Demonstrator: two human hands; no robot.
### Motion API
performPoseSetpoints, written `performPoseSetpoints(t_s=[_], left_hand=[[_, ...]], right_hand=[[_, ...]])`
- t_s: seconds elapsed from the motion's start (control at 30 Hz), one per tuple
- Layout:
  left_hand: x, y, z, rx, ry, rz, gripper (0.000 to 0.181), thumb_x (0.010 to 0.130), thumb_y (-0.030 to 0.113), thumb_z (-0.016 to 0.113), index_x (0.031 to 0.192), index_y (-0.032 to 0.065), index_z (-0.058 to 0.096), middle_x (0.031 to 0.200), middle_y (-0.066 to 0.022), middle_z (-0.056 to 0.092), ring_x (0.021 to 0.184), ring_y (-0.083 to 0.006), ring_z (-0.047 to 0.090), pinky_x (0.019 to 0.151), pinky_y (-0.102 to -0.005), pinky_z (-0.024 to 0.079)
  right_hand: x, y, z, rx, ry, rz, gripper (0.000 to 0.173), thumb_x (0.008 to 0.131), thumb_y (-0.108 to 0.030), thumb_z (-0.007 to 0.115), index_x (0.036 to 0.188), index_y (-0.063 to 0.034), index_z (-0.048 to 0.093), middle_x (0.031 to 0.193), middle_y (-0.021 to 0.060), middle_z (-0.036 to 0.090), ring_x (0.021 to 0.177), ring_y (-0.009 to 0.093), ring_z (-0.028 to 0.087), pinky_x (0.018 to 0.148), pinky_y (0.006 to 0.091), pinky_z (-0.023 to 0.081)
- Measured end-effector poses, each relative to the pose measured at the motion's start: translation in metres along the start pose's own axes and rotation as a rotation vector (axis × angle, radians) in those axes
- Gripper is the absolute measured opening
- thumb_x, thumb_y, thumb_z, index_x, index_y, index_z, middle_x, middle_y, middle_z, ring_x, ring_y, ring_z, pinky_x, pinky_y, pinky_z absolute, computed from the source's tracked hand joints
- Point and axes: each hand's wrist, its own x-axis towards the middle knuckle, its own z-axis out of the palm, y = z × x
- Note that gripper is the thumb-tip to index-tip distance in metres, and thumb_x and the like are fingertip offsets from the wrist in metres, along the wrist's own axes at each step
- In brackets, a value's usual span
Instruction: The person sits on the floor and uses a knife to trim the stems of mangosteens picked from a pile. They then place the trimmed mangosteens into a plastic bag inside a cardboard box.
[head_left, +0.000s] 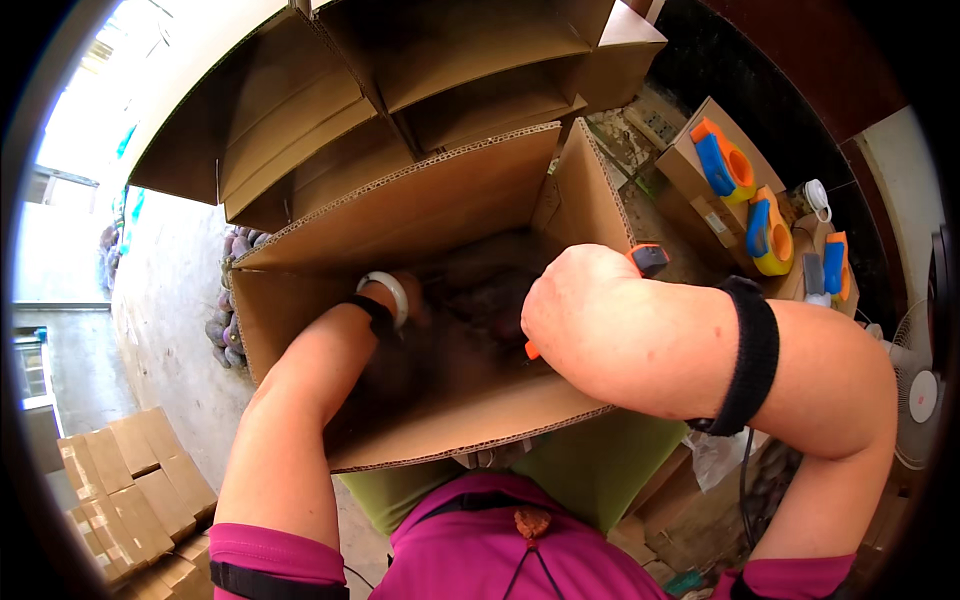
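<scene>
An open corrugated cardboard box (480, 431) stands before me, its interior in deep shadow. My left hand (416, 300), with a white bangle at the wrist, reaches into its left half; the fingers are blurred and dark, so any hold is hidden. Over the box's right side is my right hand (577, 300), closed around an orange-and-black handled tool (649, 259), perhaps a utility knife; its dark end shows above the fist and an orange part below. Dark rounded shapes lie in the box, too dim to name.
More open cardboard boxes (465, 67) stand beyond. Tape dispensers (770, 232) rest on cartons at the right, near a fan (921, 396). Dark purple, rounded produce (234, 330) is piled on the floor at the left. Closed cartons (135, 487) are stacked at the lower left.
</scene>
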Motion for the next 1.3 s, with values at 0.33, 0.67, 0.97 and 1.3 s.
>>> performPoseSetpoints(t_s=[0.33,0.67,0.97,1.3], left_hand=[[-0.141,0.09,-0.133,0.498,-0.662,0.081,0.027,0.081,0.022,0.055,0.101,0.0113,0.07,0.105,-0.0102,0.067,0.098,-0.0308,0.062,0.082,-0.0446,0.049],[-0.24,0.092,-0.142,0.646,-0.057,0.15,0.013,0.073,0.02,0.059,0.076,0.0189,0.071,0.082,0.0017,0.063,0.095,-0.0191,0.057,0.096,-0.0533,0.036],[-0.245,0.084,-0.11,0.577,0.146,0.166,0.02,0.068,0.032,0.068,0.076,0.0142,0.072,0.084,-0.0021,0.065,0.093,-0.0202,0.059,0.098,-0.0512,0.035],[-0.263,0.092,-0.107,0.404,0.149,0.199,0.015,0.072,0.024,0.062,0.072,0.0104,0.07,0.081,-0.0028,0.065,0.085,-0.0202,0.061,0.08,-0.0395,0.041]], right_hand=[[0.004,0.002,0.01,-0.14,-0.112,-0.058,0.047,0.057,-0.034,0.082,0.097,-0.0112,0.072,0.091,0.0007,0.07,0.082,0.018,0.067,0.071,0.0305,0.054],[-0.025,-0.006,0.008,0.021,0.174,0.192,0.018,0.06,-0.017,0.077,0.076,-0.0118,0.07,0.075,0.0026,0.07,0.076,0.018,0.069,0.063,0.026,0.051],[-0.009,-0.016,0.026,0.045,0.272,0.321,0.011,0.066,-0.006,0.064,0.075,-0.0105,0.065,0.073,0.0066,0.064,0.075,0.024,0.067,0.063,0.0335,0.051],[-0.016,-0.023,0.035,0.14,0.545,0.331,0.005,0.068,-0.002,0.056,0.069,-0.0059,0.059,0.067,0.0128,0.06,0.07,0.032,0.061,0.062,0.0407,0.047]])
